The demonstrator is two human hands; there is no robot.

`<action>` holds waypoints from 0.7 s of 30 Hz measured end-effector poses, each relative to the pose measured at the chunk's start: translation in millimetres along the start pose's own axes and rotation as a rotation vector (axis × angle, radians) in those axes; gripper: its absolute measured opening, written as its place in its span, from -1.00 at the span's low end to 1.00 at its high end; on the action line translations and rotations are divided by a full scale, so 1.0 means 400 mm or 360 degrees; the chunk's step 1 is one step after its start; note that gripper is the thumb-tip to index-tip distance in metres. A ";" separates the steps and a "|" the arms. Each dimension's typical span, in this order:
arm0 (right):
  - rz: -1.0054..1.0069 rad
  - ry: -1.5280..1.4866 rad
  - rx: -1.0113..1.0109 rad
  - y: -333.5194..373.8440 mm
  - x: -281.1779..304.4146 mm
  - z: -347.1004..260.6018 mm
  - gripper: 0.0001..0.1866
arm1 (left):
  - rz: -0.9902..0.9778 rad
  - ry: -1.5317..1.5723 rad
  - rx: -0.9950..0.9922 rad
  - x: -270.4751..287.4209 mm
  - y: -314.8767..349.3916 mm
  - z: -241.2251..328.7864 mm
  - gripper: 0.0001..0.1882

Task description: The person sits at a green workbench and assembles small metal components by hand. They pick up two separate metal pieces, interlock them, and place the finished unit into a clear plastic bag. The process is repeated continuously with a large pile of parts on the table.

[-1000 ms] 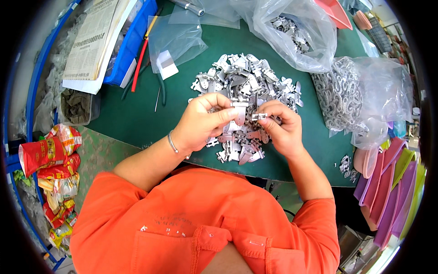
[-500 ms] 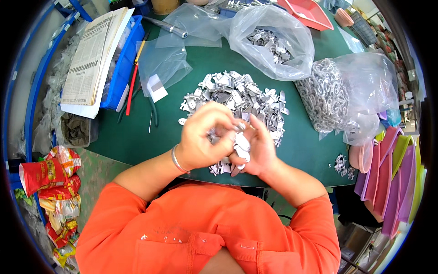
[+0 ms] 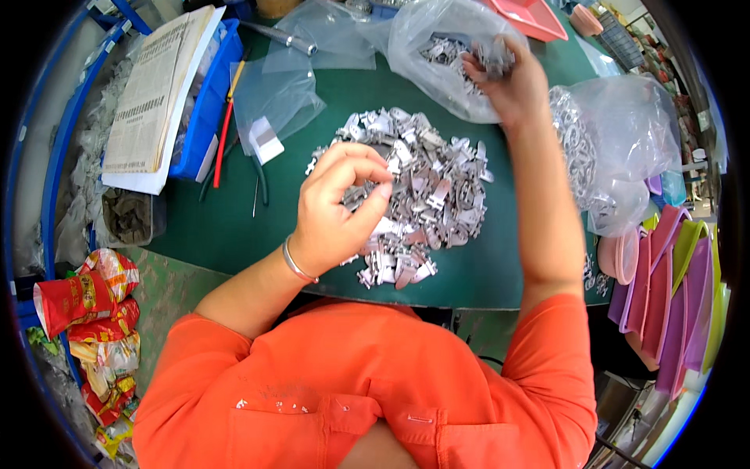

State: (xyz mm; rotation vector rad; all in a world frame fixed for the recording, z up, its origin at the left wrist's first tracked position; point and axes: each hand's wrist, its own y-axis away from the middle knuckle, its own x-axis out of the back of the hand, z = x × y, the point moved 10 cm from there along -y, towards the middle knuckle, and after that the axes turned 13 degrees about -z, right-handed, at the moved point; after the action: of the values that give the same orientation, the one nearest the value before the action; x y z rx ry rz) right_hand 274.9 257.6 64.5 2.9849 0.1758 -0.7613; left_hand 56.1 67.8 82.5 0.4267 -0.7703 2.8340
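Observation:
A heap of small silver-grey metal clasp-like pieces (image 3: 437, 191) lies in the middle of the green table. Over its left side hovers my left hand (image 3: 336, 203), fingers curled, with a gap between thumb and fingertips and nothing visible in it. Reaching far to the right, my right hand (image 3: 512, 86) is at the mouth of a clear plastic bag (image 3: 422, 78). Its fingers are closed round several metal pieces (image 3: 494, 59), blurred by motion. More such pieces lie inside the bag, partly hidden by this hand.
Right of my arm, a clear bag of metal rings (image 3: 574, 148) lies on the table (image 3: 312, 258). Screwdrivers, a red-handled one (image 3: 225, 148) among them, and flat plastic bags lie left. A blue bin (image 3: 207, 117) holds newspapers (image 3: 148, 102). Pink and purple holders (image 3: 664, 305) hang at the right edge.
My hands have parted. The right went from above the heap up and right to the bag, carrying metal pieces. My left stayed near the heap, its fingers loosening.

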 end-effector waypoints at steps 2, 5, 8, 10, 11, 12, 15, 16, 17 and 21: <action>0.0026 0.0849 0.0091 -0.036 0.040 -0.065 -0.62 | -0.0228 -0.0112 0.0219 -0.022 0.011 -0.022 -0.88; -0.0336 0.1499 0.0161 0.049 -0.055 -0.048 -0.79 | -0.0381 -0.0305 0.0312 -0.035 0.052 -0.075 -0.83; -0.1213 0.1918 -0.0154 0.244 -0.123 0.082 -0.82 | -0.0700 -0.0430 0.0195 -0.076 0.073 -0.093 -0.70; -0.1601 0.2502 0.0428 0.356 -0.170 0.130 -0.76 | -0.0961 -0.0395 0.0207 -0.099 0.089 -0.091 -0.59; -0.1507 0.2538 0.0488 0.373 -0.165 0.138 -0.77 | -0.1032 -0.0570 0.0234 -0.105 0.095 -0.094 -0.45; -0.1395 0.2589 0.0547 0.389 -0.156 0.133 -0.78 | -0.1005 -0.0612 0.0224 -0.110 0.096 -0.097 -0.44; -0.1217 0.2660 0.0705 0.405 -0.135 0.136 -0.79 | -0.0948 -0.0705 0.0220 -0.123 0.098 -0.105 -0.46; -0.1182 0.2674 0.0757 0.408 -0.131 0.133 -0.79 | -0.0913 -0.0658 0.0232 -0.122 0.096 -0.107 -0.49; -0.1138 0.2596 0.0788 0.406 -0.125 0.120 -0.83 | -0.0877 -0.0612 0.0245 -0.121 0.097 -0.111 -0.52; -0.0859 0.1629 -0.0158 0.383 -0.020 0.182 -0.85 | -0.0861 -0.0533 0.0093 -0.112 0.084 -0.071 -0.63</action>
State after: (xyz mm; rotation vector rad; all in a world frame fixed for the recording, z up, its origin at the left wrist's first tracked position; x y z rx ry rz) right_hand 252.4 98.8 8.5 2.9048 1.0172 0.8178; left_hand 83.8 49.7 29.1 0.9710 -0.5188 2.3064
